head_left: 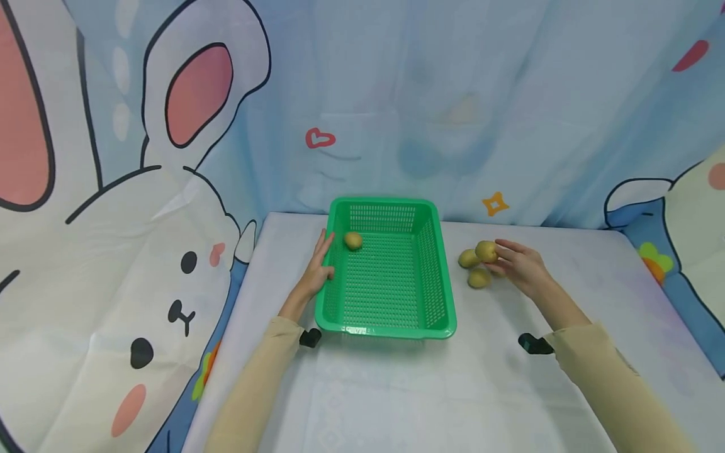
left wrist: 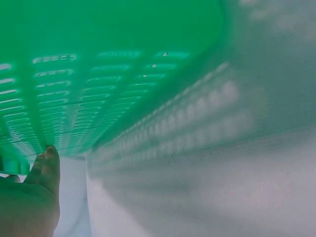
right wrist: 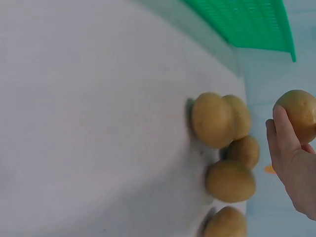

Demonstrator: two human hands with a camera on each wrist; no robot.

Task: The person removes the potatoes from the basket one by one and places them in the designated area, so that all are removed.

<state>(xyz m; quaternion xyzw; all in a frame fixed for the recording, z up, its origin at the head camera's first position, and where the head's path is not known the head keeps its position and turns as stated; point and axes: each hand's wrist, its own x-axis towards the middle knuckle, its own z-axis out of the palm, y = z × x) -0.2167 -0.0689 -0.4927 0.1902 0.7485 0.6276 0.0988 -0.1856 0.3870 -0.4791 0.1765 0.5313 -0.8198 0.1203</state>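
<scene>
- Fingers (right wrist: 284,129) of the right hand (head_left: 518,264) curl round one potato (head_left: 486,251), holding it just above the table (head_left: 396,390), to the right of the green basket (head_left: 419,314).
- Straight fingers of the left hand (head_left: 316,274) lie flat against the basket's left outer wall, gripping nothing; the left wrist view shows the thumb (left wrist: 49,165) touching the slotted green side.
- Inside the basket, one potato (head_left: 354,240) sits near the far left corner.
- More potatoes (head_left: 474,268) lie clustered on the white cloth, just beside the right hand; the right wrist view shows several packed close together.
- Behind the table hangs a cartoon rabbit backdrop (head_left: 113,220).
</scene>
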